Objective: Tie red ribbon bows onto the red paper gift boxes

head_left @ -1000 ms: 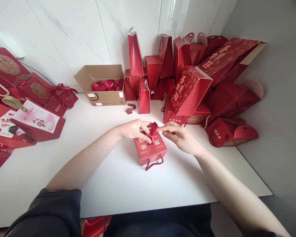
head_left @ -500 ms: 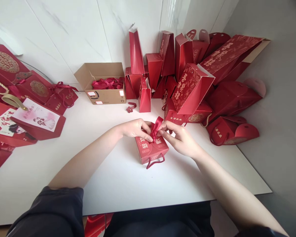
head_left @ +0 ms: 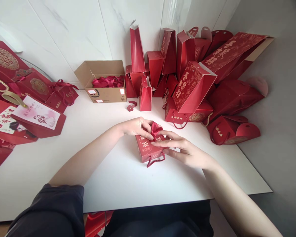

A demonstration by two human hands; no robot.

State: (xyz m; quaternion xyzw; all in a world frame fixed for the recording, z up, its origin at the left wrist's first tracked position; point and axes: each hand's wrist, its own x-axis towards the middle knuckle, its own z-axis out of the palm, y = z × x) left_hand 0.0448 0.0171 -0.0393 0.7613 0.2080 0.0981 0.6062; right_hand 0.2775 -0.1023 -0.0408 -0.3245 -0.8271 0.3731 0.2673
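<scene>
A small red gift box point(head_left: 145, 150) with gold characters and a red cord handle lies on the white table point(head_left: 118, 177) in front of me. A red ribbon point(head_left: 156, 128) sits bunched on its top. My left hand point(head_left: 135, 126) pinches the ribbon from the left, fingers closed on it. My right hand point(head_left: 180, 148) lies over the right half of the box, fingers stretched out leftward and touching the ribbon's base.
An open cardboard box point(head_left: 102, 82) holding red ribbons stands at the back. A heap of red paper bags and boxes point(head_left: 194, 82) fills the back right. Flat red gift bags point(head_left: 27, 108) lie at the left. A small red cutout point(head_left: 131, 106) lies behind the box.
The ribbon stood up between both hands' fingertips; now it is pushed down into a bunch. My right hand has let go of its tip and flattened across the box.
</scene>
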